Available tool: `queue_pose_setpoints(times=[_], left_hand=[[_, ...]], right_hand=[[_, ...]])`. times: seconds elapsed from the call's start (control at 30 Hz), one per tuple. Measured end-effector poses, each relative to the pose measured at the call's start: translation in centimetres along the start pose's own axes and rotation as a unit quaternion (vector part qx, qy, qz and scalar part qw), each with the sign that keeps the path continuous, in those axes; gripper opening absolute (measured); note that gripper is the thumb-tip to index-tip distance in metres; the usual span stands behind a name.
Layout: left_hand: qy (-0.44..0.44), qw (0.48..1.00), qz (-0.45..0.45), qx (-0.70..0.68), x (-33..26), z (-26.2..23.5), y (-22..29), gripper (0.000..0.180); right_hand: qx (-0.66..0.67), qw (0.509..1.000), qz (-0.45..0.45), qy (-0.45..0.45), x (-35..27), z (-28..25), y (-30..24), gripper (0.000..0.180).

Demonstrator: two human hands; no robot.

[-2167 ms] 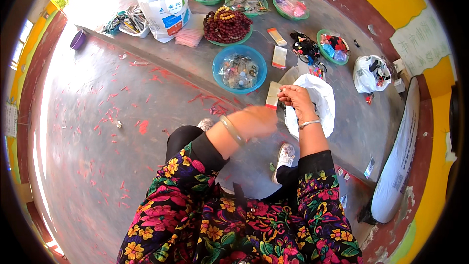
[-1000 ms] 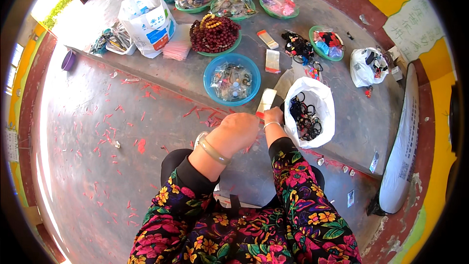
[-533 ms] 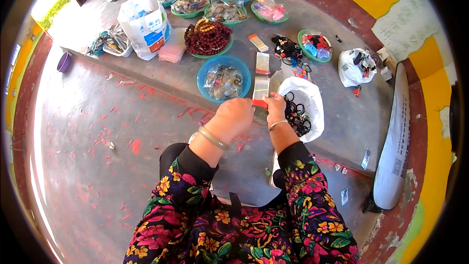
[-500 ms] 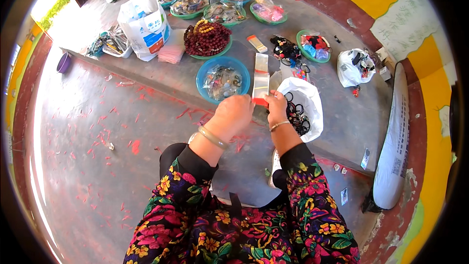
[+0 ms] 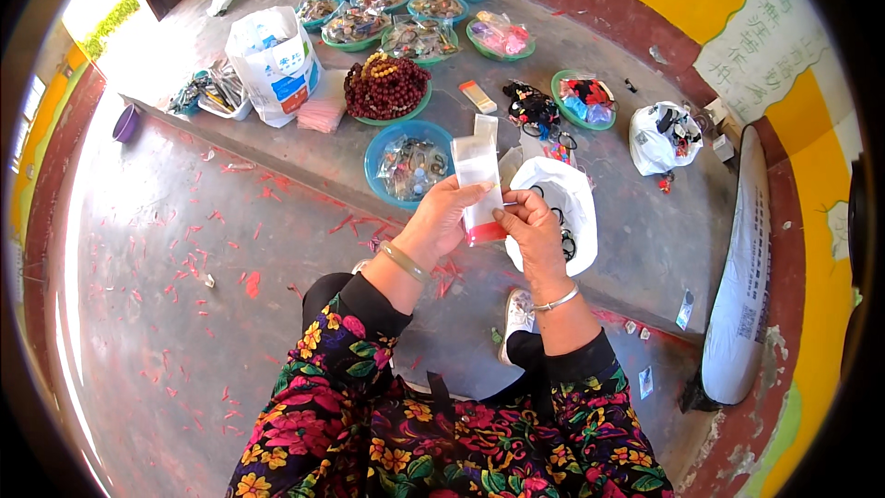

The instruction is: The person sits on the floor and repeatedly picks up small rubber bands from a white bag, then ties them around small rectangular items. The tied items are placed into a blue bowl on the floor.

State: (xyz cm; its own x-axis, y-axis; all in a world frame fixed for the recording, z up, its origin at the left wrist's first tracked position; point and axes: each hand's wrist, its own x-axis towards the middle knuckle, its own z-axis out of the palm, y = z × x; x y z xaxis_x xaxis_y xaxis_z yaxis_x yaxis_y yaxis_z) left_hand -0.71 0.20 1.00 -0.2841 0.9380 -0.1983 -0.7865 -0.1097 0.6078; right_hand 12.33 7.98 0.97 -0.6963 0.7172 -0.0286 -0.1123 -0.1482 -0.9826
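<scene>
Between my hands is a clear plastic packet (image 5: 477, 166) with a red band at its lower end, tilted upright. My left hand (image 5: 441, 219) is closed on its left side, thumb lying across the front. My right hand (image 5: 535, 232) pinches the right edge near the red band. Just behind the packet lies a pale narrow strip (image 5: 486, 125). A white bag (image 5: 584, 212) of black hair ties (image 5: 567, 242) stands beside my right hand and is partly covered by it. Left of the packet, a blue basin (image 5: 372, 159) holds small bagged trinkets (image 5: 413, 166).
Dark red bead strings (image 5: 387, 88) fill a green basin, with several trinket basins farther back. A white shopping bag (image 5: 272, 65) and a tray of tools (image 5: 219, 92) stand left. A white bag (image 5: 662, 140) and a long wrapped roll (image 5: 737, 286) lie right. Red scraps litter the floor.
The packet has come nearer and turned its wide face toward me. My left hand has rolled so its thumb shows on the packet, and my right hand has moved lower.
</scene>
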Motion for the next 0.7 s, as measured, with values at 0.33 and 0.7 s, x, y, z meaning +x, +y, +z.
queue_pose_setpoints(times=[0.33, 0.7], left_hand=[[0.005, 0.988, -0.028, 0.155, 0.4, 1.3, -1.9, 0.022], [-0.012, 0.980, -0.029, 0.195, 0.2, 1.4, -2.0, 0.022]], right_hand=[[-0.071, 0.997, -0.020, 0.035, 1.6, -3.6, -1.5, 0.019], [-0.113, 0.992, -0.044, 0.028, 1.3, -2.7, -2.1, 0.019]])
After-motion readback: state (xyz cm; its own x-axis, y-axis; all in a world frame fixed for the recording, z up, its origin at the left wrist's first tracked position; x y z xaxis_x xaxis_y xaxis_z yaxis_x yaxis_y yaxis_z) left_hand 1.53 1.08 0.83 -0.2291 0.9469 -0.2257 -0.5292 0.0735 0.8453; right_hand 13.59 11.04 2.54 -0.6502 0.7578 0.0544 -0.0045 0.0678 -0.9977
